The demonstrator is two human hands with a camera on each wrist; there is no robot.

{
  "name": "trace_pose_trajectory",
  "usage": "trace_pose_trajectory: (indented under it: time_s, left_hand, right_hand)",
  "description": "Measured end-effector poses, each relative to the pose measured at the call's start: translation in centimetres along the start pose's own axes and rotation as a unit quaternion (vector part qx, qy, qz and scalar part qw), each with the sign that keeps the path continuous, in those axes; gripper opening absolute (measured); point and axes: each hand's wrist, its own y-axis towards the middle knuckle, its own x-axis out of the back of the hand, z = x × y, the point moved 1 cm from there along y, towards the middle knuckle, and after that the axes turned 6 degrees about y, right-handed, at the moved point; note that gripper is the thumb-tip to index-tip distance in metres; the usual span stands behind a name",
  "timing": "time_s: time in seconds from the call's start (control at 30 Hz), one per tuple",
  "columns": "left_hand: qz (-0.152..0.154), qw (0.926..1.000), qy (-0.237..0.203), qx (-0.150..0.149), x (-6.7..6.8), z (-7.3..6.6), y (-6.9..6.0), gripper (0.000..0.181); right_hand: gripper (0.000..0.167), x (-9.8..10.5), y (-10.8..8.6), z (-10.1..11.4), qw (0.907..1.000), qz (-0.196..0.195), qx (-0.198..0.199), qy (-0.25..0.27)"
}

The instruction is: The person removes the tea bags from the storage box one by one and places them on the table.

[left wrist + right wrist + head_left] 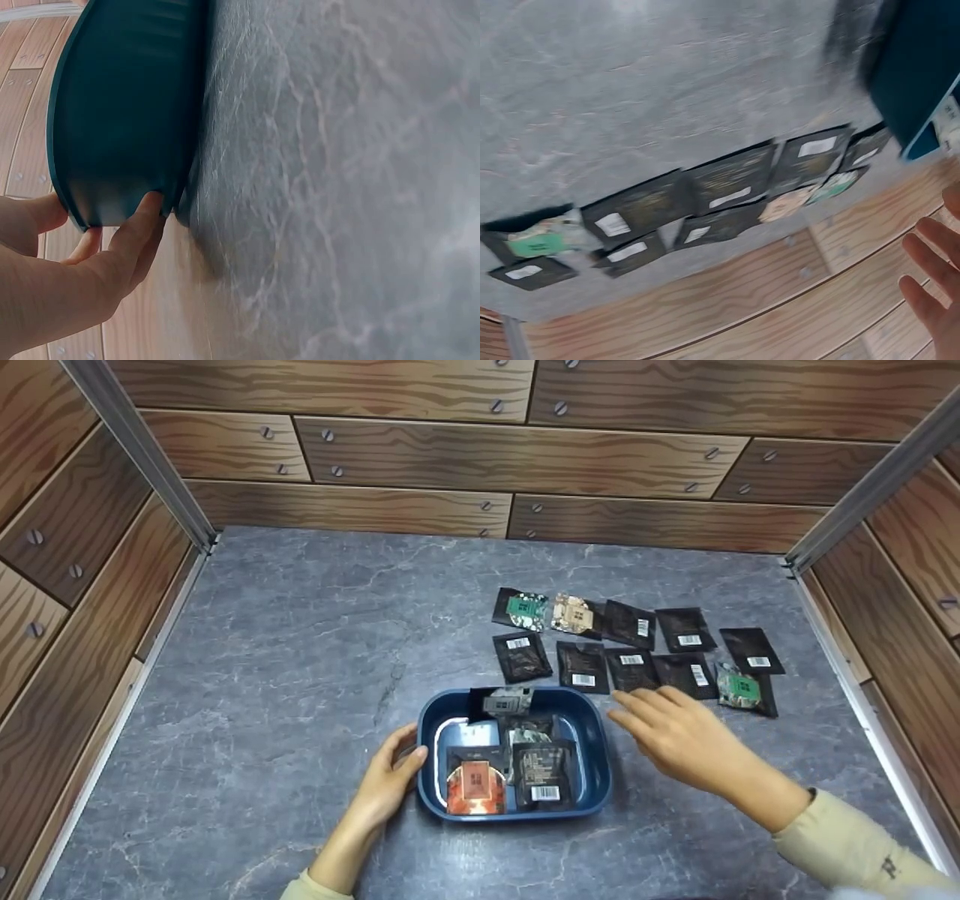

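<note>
A dark blue plastic tub stands on the table with several sachets inside. Among them are one with a red-orange front, a black one with a barcode label and a grey-fronted one leaning on the back wall. My left hand grips the tub's left side, thumb at the rim and fingers against the outer wall, as the left wrist view also shows. To the right of the tub, my right hand hovers with fingers extended and nothing held, near the closest black sachets.
Behind and right of the tub, loose sachets lie in two rough rows, including green-fronted ones and a beige-fronted one. Wood-patterned panels and metal edge posts enclose the grey marbled table.
</note>
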Motion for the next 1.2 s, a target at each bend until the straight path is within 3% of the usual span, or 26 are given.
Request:
trace_pose_trajectory:
  time_s: [0.27, 0.43, 0.87, 1.2]
  left_hand:
    - [0.000, 1.0000, -0.003, -0.004, 0.0, 0.0, 0.0, 0.050]
    - [-0.001, 1.0000, -0.003, -0.006, 0.0, 0.0, 0.0, 0.050]
    - [-0.004, 1.0000, 0.002, -0.001, 0.0, 0.0, 0.0, 0.051]
    - [0.002, 0.9999, 0.006, -0.014, 0.1, 0.1, 0.0, 0.049]
  right_hand:
    - [0.037, -0.5, 2.2, 1.5, 0.9976, 0.017, 0.067, -0.001]
    - [0.040, -0.9, 3.2, 2.3, 0.9924, 0.055, 0.110, -0.007]
    - [0.038, -2.0, 5.3, 4.0, 0.9650, 0.156, 0.203, -0.058]
    - [0.038, -3.2, 6.9, 4.9, 0.9453, 0.171, 0.265, -0.082]
